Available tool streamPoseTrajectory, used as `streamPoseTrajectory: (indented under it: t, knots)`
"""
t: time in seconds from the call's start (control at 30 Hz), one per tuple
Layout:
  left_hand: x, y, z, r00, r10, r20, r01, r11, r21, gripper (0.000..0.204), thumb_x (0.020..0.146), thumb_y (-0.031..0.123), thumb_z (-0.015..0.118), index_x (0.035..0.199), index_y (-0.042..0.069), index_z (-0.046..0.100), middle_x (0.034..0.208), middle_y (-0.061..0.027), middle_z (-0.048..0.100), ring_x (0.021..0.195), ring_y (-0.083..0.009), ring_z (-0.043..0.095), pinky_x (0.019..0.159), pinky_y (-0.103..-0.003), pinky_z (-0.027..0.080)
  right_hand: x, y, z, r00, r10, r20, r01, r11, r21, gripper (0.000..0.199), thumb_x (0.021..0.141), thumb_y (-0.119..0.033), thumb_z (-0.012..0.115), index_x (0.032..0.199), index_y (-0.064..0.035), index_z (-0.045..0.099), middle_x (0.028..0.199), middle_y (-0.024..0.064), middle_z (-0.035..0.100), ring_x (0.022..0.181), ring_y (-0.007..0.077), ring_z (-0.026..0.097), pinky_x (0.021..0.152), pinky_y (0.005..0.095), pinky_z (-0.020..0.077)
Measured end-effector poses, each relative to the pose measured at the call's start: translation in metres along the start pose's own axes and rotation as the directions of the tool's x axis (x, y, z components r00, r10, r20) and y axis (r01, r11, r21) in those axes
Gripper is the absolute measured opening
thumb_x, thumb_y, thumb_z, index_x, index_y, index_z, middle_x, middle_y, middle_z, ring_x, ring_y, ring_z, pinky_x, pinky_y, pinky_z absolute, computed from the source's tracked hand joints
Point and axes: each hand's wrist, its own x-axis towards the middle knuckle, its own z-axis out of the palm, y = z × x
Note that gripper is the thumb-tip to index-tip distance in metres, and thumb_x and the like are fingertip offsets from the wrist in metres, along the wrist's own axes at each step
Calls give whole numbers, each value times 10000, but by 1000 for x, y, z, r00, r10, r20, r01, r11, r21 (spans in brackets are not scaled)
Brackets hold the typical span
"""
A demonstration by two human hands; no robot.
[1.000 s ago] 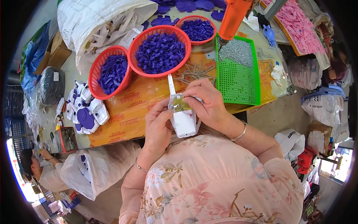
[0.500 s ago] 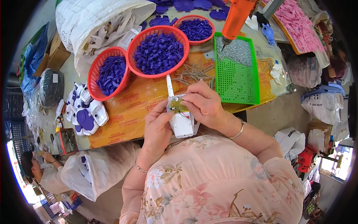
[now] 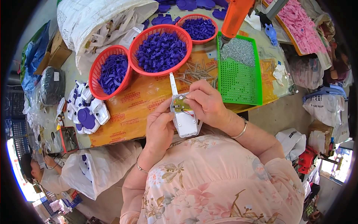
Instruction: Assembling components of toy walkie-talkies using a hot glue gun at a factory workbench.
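Left hand (image 3: 159, 128) cradles a white plastic housing with antenna (image 3: 184, 118) over the worktop's near edge — right hand (image 3: 207, 104) fingertips press its green circuit board (image 3: 180, 102); seating it squarely looks key.

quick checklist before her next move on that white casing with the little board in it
1. White casing held by both hands: ok, left hand grips its left side, right hand covers the upper right.
2. Small circuit board sits in the casing's open top: ok; whether fully seated, cannot tell.
3. Red wire kept out of the seam: cannot tell, it runs under the right hand.
4. Loose metal pins within reach: ok, piled just beyond the hands.
5. Green tray of small screws close by: ok.
6. Orange tool free to grab: ok, no hand on it.
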Motion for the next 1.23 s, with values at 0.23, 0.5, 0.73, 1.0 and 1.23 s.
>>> streamPoseTrajectory:
  t: [0.23,0.5,0.73,1.0,1.23]
  knots:
    - [2,0,1,998,16,-67,-10,996,89,378,812,-54,429,1178,-79,523,1020,-124,626,892,-155,622,775,-292,527,-4,-5,3,996,92,-8,-92,995,46,146,715,2,677,800,-16,559,829,112,515,720,265,546,582,334,466]
    - [3,-2,-1,997,47,-56,-42,996,83,353,791,-84,447,1126,-88,557,1004,-123,634,884,-150,618,792,-278,513,-3,-8,-3,999,36,17,-37,999,26,182,712,-11,700,835,-24,567,833,106,523,711,257,557,578,322,477]
    - [9,7,-1,999,-47,-23,49,995,82,388,783,-57,448,1158,-81,547,1033,-116,627,906,-156,611,819,-284,489,-3,-3,-3,974,227,-2,-221,950,222,170,742,2,688,858,-33,568,804,107,557,703,244,579,589,308,479]
    - [16,4,-8,991,-127,33,124,989,86,376,806,3,448,1162,-65,548,1033,-113,628,888,-157,619,782,-276,499,-1,2,-1,970,244,-9,-236,946,220,153,743,14,679,839,-33,569,778,93,566,689,247,576,592,315,476]
    - [18,6,-2,991,-131,34,125,984,125,353,826,15,449,1155,-58,552,1018,-109,635,905,-151,626,810,-277,499,8,4,-11,943,291,160,-327,898,294,103,759,-4,661,837,-42,604,774,87,586,727,248,580,611,323,474]
